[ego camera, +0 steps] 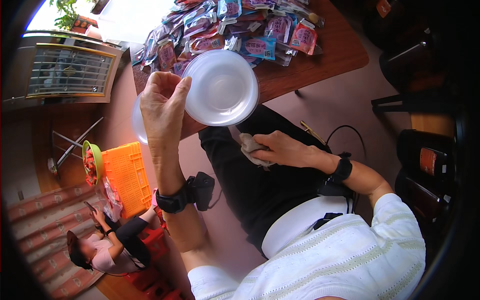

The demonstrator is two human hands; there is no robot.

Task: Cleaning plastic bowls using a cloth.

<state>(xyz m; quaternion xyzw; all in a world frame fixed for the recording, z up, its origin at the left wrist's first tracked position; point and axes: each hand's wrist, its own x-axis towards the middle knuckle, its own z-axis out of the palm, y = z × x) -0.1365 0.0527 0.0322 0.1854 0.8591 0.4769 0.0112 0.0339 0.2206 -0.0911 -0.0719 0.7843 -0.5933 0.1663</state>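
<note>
My left hand (163, 101) pinches the rim of a round translucent plastic bowl or lid (222, 88) between thumb and fingers. It is raised over the near edge of the wooden table (315, 73), its round face turned up to me. Partly hidden behind my left wrist is a second round translucent plastic piece (138, 125). Bunched in the fingers of my right hand (288, 150) is a beige cloth (253, 150), held above my lap just below the bowl or lid. The two hands are apart.
Many small printed snack sachets (232, 28) are heaped on the table. An orange plastic crate (127, 180) and a green basin (96, 159) with red packets stand at left. Near them a person (108, 243) sits holding a phone. Dark chairs (423, 157) line the right.
</note>
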